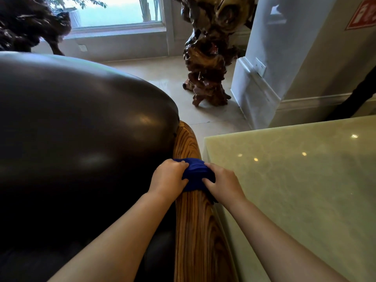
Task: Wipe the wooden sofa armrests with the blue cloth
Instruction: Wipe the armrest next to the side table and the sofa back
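Observation:
A striped wooden armrest (195, 224) runs away from me along the right side of a dark leather sofa (81, 129). The blue cloth (196, 174) is draped over the armrest about halfway along it. My left hand (169, 178) grips the cloth's left side, against the leather. My right hand (222, 185) grips its right side, fingers curled over the armrest's outer edge. Both hands press the cloth onto the wood. Part of the cloth is hidden under my fingers.
A pale green glossy stone table (295, 190) stands close against the armrest on the right. Beyond it are a white pillar (270, 64) and a gnarled dark root-wood sculpture (207, 64) on the tiled floor. A window lies at the back.

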{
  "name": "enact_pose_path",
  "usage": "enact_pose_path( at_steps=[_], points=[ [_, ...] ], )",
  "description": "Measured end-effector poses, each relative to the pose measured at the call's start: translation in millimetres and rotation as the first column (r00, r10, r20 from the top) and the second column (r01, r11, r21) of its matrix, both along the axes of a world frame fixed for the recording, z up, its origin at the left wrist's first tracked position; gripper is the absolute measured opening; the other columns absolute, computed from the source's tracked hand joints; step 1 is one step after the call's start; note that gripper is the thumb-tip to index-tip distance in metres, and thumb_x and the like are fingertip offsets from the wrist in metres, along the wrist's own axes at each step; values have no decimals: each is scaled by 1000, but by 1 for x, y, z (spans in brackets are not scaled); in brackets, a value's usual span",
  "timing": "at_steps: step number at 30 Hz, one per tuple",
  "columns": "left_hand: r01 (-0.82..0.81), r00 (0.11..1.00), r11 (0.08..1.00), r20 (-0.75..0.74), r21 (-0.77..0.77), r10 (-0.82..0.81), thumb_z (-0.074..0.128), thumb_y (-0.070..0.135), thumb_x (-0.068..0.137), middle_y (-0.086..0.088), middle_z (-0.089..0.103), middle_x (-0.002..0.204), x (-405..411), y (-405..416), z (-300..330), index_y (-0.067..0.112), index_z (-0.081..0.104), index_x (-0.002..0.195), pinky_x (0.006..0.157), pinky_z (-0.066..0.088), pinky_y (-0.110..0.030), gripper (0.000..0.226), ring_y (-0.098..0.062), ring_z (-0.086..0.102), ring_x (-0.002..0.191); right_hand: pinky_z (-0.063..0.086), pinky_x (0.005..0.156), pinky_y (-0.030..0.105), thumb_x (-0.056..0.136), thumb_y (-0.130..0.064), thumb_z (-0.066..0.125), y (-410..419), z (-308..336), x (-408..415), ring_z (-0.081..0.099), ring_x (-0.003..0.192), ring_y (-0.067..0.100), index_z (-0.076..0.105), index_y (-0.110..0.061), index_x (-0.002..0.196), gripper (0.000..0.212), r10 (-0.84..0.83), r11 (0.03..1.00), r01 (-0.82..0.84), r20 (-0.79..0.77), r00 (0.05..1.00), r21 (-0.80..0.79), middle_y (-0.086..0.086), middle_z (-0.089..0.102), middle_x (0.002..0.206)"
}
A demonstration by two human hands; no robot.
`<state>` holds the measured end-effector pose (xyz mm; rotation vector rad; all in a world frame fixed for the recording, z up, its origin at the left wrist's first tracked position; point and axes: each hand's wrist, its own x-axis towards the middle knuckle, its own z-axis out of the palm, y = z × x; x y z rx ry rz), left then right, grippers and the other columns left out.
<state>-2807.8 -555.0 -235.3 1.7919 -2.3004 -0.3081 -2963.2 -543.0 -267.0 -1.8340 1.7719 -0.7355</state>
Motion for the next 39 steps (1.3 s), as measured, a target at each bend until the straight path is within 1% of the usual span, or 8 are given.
enact_pose_path(
  at_steps=[4,9,14,20,26,30,37,39],
  points=[
    [33,999,998,-16,57,-32,63,25,82,-4,60,113,0,18,0,25,55,123,91,44,-30,42,-19,57,102,48,87,30,83,-19,61,20,4,-3,65,98,22,57,-19,123,41,-11,1000,11,-105,994,-1,6,70,110],
    [40,965,938,-258,345,54,72,18,76,5,68,99,13,40,20,23,68,104,86,51,-24,30,-4,60,89,42,66,22,78,-30,63,39,32,-15,65,86,16,68,-27,106,28,82,988,-51,-213,974,149,-3,73,98],
    [67,953,894,-293,444,74,78,23,69,8,68,84,24,44,80,25,72,88,69,52,-18,21,-5,64,78,57,70,33,74,-29,70,39,100,-22,64,73,10,71,-23,92,19,217,936,-179,-96,971,303,-5,71,82],
    [104,949,903,-312,417,35,78,25,68,9,68,81,33,52,187,25,72,90,62,49,-14,22,-5,65,75,57,61,24,73,-19,73,44,217,-28,67,70,10,72,-17,86,14,322,909,-301,-25,947,289,-2,71,76],
    [99,956,946,-294,309,-4,77,27,69,3,70,91,47,87,325,24,72,93,77,55,-27,25,-10,65,81,57,63,24,72,-21,74,68,354,-22,67,72,9,72,-18,84,13,410,900,-395,-53,910,183,-4,71,76],
    [42,971,970,-239,241,17,77,27,68,4,69,85,75,126,403,24,71,94,67,48,-21,26,-9,62,74,52,60,17,73,-18,74,94,430,9,66,71,6,70,-25,77,9,479,874,-470,-54,876,122,-7,70,75],
    [-66,977,983,-189,173,99,76,22,72,-5,74,93,164,229,510,15,72,95,83,54,-35,24,-20,68,85,58,72,30,71,-24,75,160,534,102,67,75,9,72,-23,75,5,602,797,-603,-129,788,35,-5,72,78],
    [-94,976,984,-182,150,121,76,22,73,-4,73,91,193,263,530,14,72,95,81,54,-31,24,-17,66,81,56,71,29,70,-23,76,184,552,134,65,71,9,72,-21,75,6,624,776,-631,-152,766,3,-4,72,76]
  ],
)
